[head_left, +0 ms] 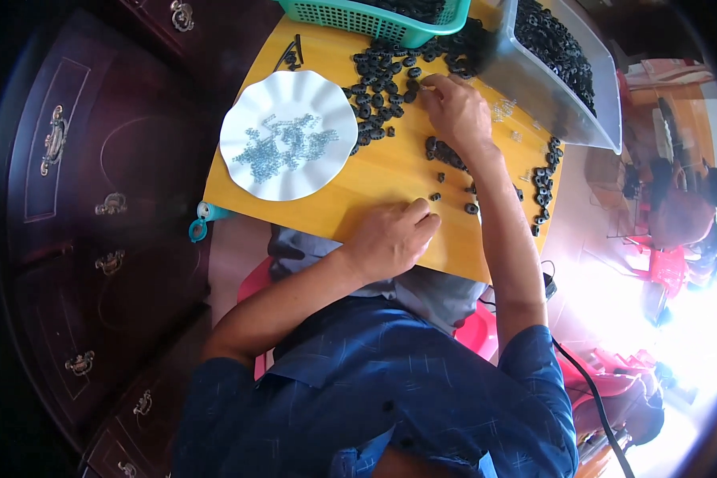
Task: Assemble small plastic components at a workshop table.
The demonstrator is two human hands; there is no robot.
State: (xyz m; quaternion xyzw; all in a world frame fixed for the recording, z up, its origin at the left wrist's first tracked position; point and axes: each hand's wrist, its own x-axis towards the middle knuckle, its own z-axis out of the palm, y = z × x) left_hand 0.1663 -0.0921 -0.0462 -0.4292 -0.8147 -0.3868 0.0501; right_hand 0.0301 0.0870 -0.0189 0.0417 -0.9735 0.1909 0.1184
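My left hand rests at the table's near edge, fingers curled in and thumb against the index finger. Whatever it holds, if anything, is hidden. Just past its knuckles lies a small black part. My right hand reaches farther over the table, bent fingertips at the edge of a spread of small rounded black plastic parts with holes. What sits between those fingertips cannot be made out. Under the right wrist is a short row of black parts. A white scalloped plate holds many tiny silvery, spring-like pieces.
A green basket and a clear bin, both with black parts, stand at the far side. More black parts line the table's right edge. Thin black sticks lie beyond the plate. Dark drawers stand left; red stools stand right.
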